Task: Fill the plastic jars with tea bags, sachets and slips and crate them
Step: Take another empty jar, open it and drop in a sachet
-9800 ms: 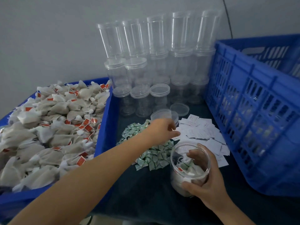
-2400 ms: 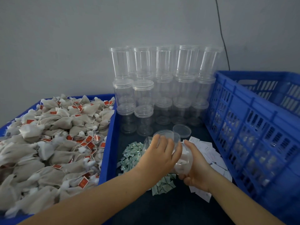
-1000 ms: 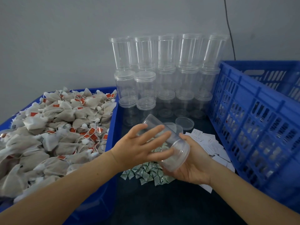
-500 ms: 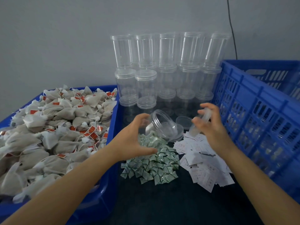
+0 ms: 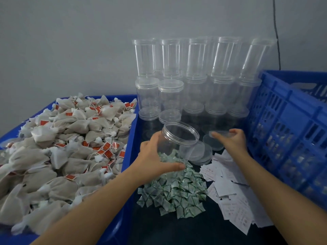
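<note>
At the far left we see a shallow blue plastic bin (image 5: 131, 138) heaped with beige mesh tea bags (image 5: 70, 149) carrying small red tags. Just beside its right wall, our left hand (image 5: 155, 160) holds an empty clear plastic jar (image 5: 178, 140), its grip wrapped round the lower body, thumb across the front. The jar is lidless and tilts with its open mouth toward the wall, directly above the near edge of a pile of small green-and-white triangular sachets (image 5: 173, 193) lying on the dark worktop (image 5: 177, 230). Behind the jar, rows of empty clear lidded jars (image 5: 194, 85) stand stacked against the grey wall. To the jar's right, a few loose clear round lids (image 5: 203, 152) lie overlapping on the worktop. Our right hand (image 5: 233, 140) pinches another clear round lid (image 5: 218, 133) by its edge, holding it just over those loose lids. Below that hand, white printed paper slips (image 5: 235, 197) lie scattered beside the sachets. At the far right stands a tall blue slatted plastic crate (image 5: 286, 124); what it holds we cannot tell.
</note>
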`<act>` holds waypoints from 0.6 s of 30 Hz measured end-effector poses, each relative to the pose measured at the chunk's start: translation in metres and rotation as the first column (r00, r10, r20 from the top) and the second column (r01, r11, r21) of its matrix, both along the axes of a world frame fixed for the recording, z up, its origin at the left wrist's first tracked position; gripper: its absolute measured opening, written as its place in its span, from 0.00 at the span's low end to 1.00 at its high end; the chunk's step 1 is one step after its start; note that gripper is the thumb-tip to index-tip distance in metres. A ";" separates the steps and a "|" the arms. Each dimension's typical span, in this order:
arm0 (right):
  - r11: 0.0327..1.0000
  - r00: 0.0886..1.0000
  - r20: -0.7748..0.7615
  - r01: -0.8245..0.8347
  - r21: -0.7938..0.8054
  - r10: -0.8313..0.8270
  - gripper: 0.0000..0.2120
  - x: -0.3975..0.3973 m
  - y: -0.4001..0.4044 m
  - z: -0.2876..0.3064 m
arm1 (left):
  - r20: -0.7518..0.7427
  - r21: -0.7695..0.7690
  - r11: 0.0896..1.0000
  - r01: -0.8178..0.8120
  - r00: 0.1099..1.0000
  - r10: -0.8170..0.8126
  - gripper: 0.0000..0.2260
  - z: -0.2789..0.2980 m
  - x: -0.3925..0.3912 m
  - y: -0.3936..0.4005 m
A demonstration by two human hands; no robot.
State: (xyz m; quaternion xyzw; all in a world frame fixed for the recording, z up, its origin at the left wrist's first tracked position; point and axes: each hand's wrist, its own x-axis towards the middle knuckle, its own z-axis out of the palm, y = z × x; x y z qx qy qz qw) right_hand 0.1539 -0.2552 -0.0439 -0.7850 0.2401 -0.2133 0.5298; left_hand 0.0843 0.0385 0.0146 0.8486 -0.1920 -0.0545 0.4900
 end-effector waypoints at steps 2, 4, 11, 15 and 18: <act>0.999 0.999 -0.032 -0.015 -0.032 0.014 0.42 0.010 0.002 -0.007 | -0.004 -0.018 1.000 0.004 1.000 -0.004 0.46 -0.001 0.002 0.000; 0.998 0.997 -0.068 -0.035 -0.056 0.032 0.44 0.018 0.003 -0.015 | -0.011 -0.023 1.000 0.011 1.000 -0.011 0.46 -0.002 0.002 0.001; 0.991 0.971 -0.208 -0.126 -0.044 0.114 0.50 0.031 -0.005 -0.029 | -0.024 -0.038 0.998 0.042 0.999 -0.043 0.36 -0.005 0.005 0.001; 0.984 0.966 -0.215 -0.164 -0.077 0.144 0.46 0.020 -0.002 -0.018 | -0.026 -0.049 0.998 0.034 0.999 -0.035 0.36 -0.009 0.008 0.004; 0.986 0.990 -0.001 -0.141 -0.086 0.141 0.39 -0.008 0.021 0.003 | -0.052 -0.044 0.999 -0.004 0.999 0.002 0.40 -0.006 0.007 0.004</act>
